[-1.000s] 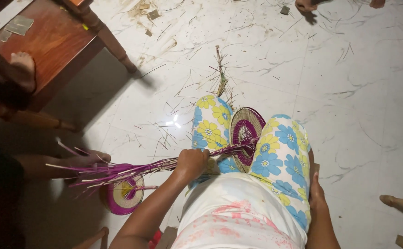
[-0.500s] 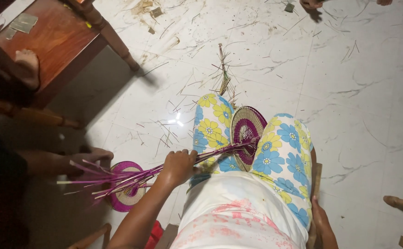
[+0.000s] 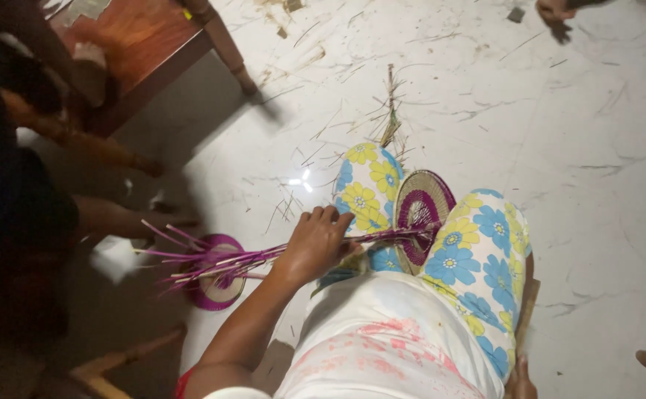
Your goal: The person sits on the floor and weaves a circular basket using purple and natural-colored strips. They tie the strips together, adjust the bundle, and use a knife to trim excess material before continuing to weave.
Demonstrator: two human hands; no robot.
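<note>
From my remote seat I look down on a white marble floor point(image 3: 485, 111) littered with dry straw scraps point(image 3: 391, 122). At upper left stands a dark wooden chair point(image 3: 138, 44), one leg reaching toward the middle of the floor. Another person sits along the left edge, their arm point(image 3: 123, 219) stretched just behind the loose ends of the strands, so that side is crowded. A small round woven mat point(image 3: 216, 284) in purple with a pale centre lies on the floor right under those ends. A second chair leg point(image 3: 127, 358) shows at lower left, and someone's foot point(image 3: 559, 11) sits at the top edge.

The left hand point(image 3: 315, 244) closes its grip around a bundle of purple straw strands point(image 3: 242, 258), fingers curled over it near the left knee. The bundle runs nearly level across the view, its long axis left to right: the free tips fan out toward the left, over the mat, while the gathered end points right into a partly woven round basket base point(image 3: 420, 214) that stands on edge between the knees, in flowered leggings point(image 3: 478, 251).

The right hand point(image 3: 521, 384) is barely visible at the bottom edge beside the right thigh; I cannot tell its grip.
</note>
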